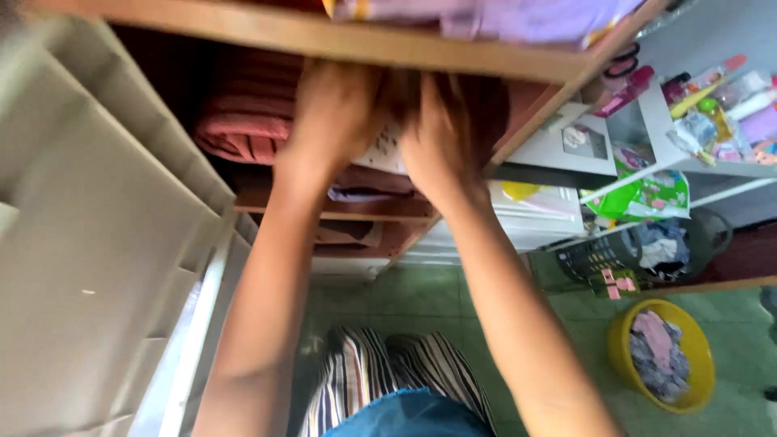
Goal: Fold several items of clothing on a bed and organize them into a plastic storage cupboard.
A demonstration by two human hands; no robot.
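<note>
Here, both hands reach into a wooden cupboard at the upper centre of the frame. The left hand and the right hand press side by side on a pale patterned folded cloth on the shelf; the blur hides the fingers, so I cannot tell whether either grip is closed on it. Just left of the hands lies a stack of pink folded fabric. A lilac cloth rests on the shelf above. At the lower right of the frame, a yellow basin holding clothes stands on the green floor, with a dark laundry basket above it.
</note>
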